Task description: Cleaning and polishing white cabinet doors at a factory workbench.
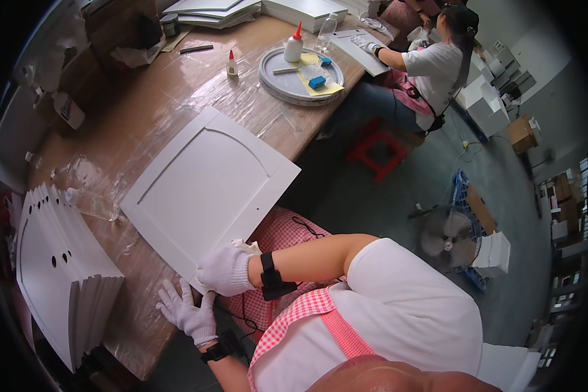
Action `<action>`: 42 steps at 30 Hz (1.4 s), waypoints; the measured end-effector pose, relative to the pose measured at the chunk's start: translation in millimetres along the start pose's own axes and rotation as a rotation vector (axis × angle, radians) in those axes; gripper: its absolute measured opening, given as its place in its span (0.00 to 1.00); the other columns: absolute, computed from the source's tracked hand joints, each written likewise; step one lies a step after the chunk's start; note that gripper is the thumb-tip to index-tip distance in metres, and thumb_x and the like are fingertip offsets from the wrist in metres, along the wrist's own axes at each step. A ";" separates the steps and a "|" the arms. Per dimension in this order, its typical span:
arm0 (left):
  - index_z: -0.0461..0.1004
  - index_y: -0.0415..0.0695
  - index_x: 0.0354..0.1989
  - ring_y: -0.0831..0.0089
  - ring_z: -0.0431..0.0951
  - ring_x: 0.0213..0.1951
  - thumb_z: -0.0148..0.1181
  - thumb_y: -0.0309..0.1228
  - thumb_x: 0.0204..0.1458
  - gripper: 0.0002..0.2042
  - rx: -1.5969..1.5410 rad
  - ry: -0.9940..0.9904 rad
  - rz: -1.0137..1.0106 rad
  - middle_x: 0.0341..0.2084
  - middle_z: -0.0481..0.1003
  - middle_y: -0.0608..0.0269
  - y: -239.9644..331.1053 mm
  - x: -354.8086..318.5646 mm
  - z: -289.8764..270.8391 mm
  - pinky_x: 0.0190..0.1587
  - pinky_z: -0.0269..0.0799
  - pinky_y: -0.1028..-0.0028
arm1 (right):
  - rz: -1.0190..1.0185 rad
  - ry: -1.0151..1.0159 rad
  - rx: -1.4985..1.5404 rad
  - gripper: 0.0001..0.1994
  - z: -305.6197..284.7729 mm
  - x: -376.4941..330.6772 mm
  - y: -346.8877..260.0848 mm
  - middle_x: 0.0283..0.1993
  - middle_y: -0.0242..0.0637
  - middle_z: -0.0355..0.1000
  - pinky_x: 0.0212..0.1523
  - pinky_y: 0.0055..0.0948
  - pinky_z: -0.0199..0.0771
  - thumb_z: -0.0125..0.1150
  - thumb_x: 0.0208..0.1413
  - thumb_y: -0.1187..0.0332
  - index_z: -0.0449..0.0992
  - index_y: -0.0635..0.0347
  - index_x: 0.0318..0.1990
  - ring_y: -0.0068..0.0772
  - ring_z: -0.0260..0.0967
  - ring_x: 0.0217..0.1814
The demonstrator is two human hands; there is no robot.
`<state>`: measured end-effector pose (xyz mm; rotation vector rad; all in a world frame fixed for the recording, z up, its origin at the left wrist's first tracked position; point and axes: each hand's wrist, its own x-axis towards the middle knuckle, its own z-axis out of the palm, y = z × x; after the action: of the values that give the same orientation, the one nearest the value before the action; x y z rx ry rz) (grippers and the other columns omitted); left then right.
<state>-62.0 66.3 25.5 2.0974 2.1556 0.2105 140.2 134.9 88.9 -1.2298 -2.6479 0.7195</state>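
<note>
A white cabinet-door-like panel (206, 170) with a curved groove lies tilted on the table, its near edge overhanging toward my lap. My right hand (227, 270), in a white knit glove, is closed at the panel's near corner. A crumpled piece of white cloth (248, 247) sticks out beside its fingers. Just below that corner is my left hand (191, 315), gloved too, with its fingers spread over the table edge and its thumb close to the panel.
White panels (78, 274) stand stacked at the left, near a clear bottle (93, 204). Farther back are a small glue bottle (232, 64) and a round grey lid (286, 85) bearing a larger glue bottle (294, 47) and blue blocks (317, 82). A co-worker (431, 72) sits beyond; a fan (447, 238) stands right.
</note>
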 end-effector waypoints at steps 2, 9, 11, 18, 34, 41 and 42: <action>0.74 0.54 0.66 0.54 0.50 0.77 0.71 0.52 0.45 0.37 -0.011 0.016 0.008 0.76 0.56 0.58 -0.1 0.4 1.4 0.78 0.34 0.53 | -0.013 0.048 -0.001 0.09 8.0 9.5 -4.8 0.32 0.49 0.80 0.36 0.47 0.82 0.66 0.48 0.67 0.82 0.63 0.33 0.52 0.82 0.36; 0.74 0.53 0.66 0.52 0.49 0.77 0.72 0.54 0.42 0.39 -0.026 -0.004 0.011 0.76 0.55 0.56 -3.3 2.7 4.5 0.78 0.32 0.51 | -0.048 -0.035 -0.016 0.12 16.6 20.4 -2.8 0.34 0.47 0.81 0.36 0.47 0.82 0.64 0.51 0.65 0.81 0.63 0.39 0.53 0.82 0.38; 0.74 0.53 0.66 0.53 0.49 0.77 0.73 0.53 0.42 0.40 -0.026 -0.016 0.007 0.76 0.55 0.56 -2.0 0.3 -1.7 0.78 0.32 0.52 | 0.080 -0.051 0.004 0.12 0.0 2.8 11.9 0.34 0.46 0.81 0.37 0.48 0.82 0.66 0.49 0.65 0.81 0.62 0.39 0.53 0.82 0.39; 0.74 0.53 0.66 0.52 0.49 0.77 0.73 0.56 0.42 0.40 -0.030 -0.007 -0.002 0.76 0.56 0.56 2.2 4.6 0.5 0.78 0.33 0.51 | 0.041 0.033 -0.049 0.12 14.7 30.3 4.0 0.35 0.47 0.80 0.38 0.46 0.83 0.67 0.46 0.65 0.83 0.62 0.36 0.51 0.82 0.39; 0.73 0.55 0.67 0.52 0.49 0.77 0.67 0.59 0.46 0.39 0.051 0.036 0.034 0.76 0.55 0.55 -3.0 6.1 5.2 0.78 0.33 0.51 | -0.032 0.031 -0.007 0.10 17.2 31.6 -11.1 0.35 0.47 0.81 0.38 0.45 0.82 0.67 0.47 0.65 0.84 0.61 0.35 0.51 0.82 0.41; 0.74 0.54 0.66 0.50 0.50 0.76 0.74 0.56 0.41 0.40 -0.025 0.012 0.034 0.75 0.56 0.53 -0.5 3.3 -0.6 0.78 0.33 0.49 | 0.178 0.078 0.030 0.09 -11.3 -2.7 32.4 0.36 0.49 0.80 0.37 0.45 0.82 0.64 0.49 0.68 0.83 0.61 0.36 0.51 0.82 0.39; 0.75 0.54 0.65 0.50 0.50 0.77 0.74 0.55 0.40 0.40 -0.022 0.014 0.024 0.75 0.56 0.53 0.3 2.4 -1.0 0.78 0.33 0.49 | 0.207 0.100 0.041 0.09 -14.2 -6.9 40.3 0.36 0.49 0.81 0.40 0.45 0.82 0.64 0.48 0.68 0.83 0.61 0.35 0.51 0.82 0.40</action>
<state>-62.0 68.7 26.5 2.1169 2.1268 0.2512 176.8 157.2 82.7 -1.5024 -2.4382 0.7166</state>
